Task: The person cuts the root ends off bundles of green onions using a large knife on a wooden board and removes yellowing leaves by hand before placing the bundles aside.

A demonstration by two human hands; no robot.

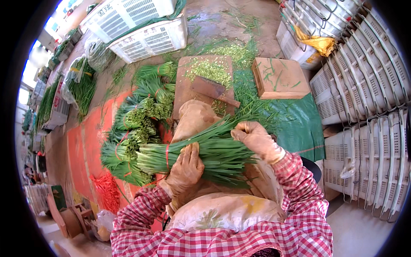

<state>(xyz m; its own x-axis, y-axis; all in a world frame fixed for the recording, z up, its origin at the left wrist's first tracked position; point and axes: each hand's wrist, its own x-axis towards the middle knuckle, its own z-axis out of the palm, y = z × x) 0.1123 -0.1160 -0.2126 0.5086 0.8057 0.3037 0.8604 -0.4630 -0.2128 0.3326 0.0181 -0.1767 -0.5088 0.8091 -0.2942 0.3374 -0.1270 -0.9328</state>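
Observation:
A bundle of garlic chives (pixel 205 152) lies across my lap, its pale cut ends to the left and its green leaves fanning right. A red tie (pixel 167 156) circles it near the pale ends. Gloved, my left hand (pixel 185 170) grips the bundle from the near side, beside the tie. At the leaf tips my right hand (pixel 255 140), also gloved, is closed in a pinch; what its fingers hold is hidden. A pile of tied chive bundles (pixel 139 124) lies on the left. Beyond my lap, a cleaver (pixel 207 87) rests on a cutting board (pixel 182 79) among chopped pale bits.
A wooden block (pixel 280 77) sits on green sheeting (pixel 306 120) at the right. White crates (pixel 364 73) are stacked farther right, others (pixel 150 40) at the far left. Loose red ties (pixel 107 191) lie on the red mat (pixel 81 147). More chives (pixel 82 88) stand in plastic beyond it.

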